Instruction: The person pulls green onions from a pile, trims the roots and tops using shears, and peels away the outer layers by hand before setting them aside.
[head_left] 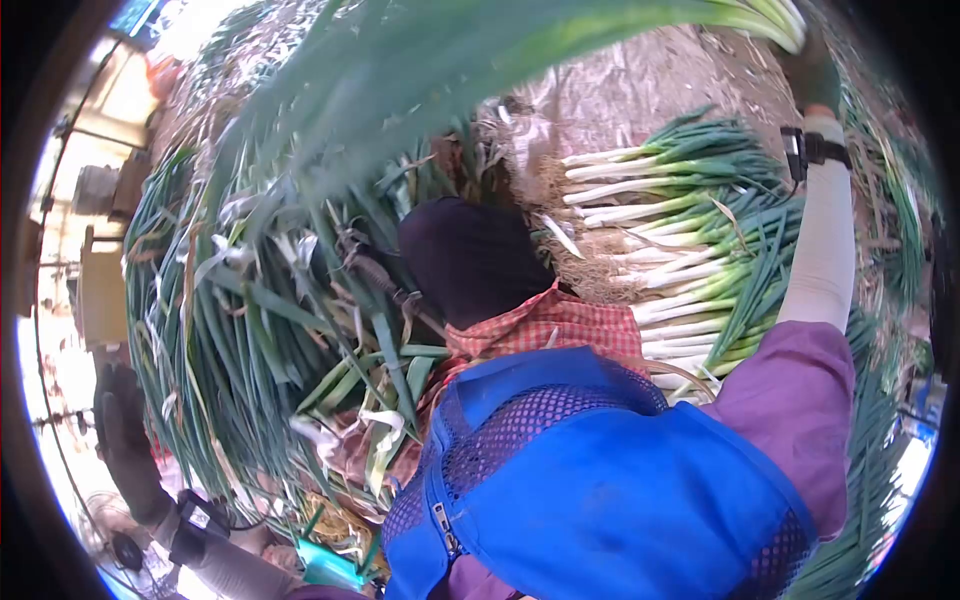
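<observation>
Onions (690, 230) lie heaped on the ground, white stalks stacked. I see my right hand (812, 75) gripping a blurred onion bunch (560, 35) overhead; my gloved left hand (125, 440) hangs low, grip unclear.

Trimmed green onions (680, 215) lie stacked on a brown tarp (640, 85).

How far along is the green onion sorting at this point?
Done: a stack of cleaned green onions lies with white stalks aligned. In hand: the right hand, gloved, grips a bunch held over that stack; the left hand, also gloved, hangs low at the frame edge, its grip unclear. Left: a large untrimmed heap with dry leaves.
</observation>
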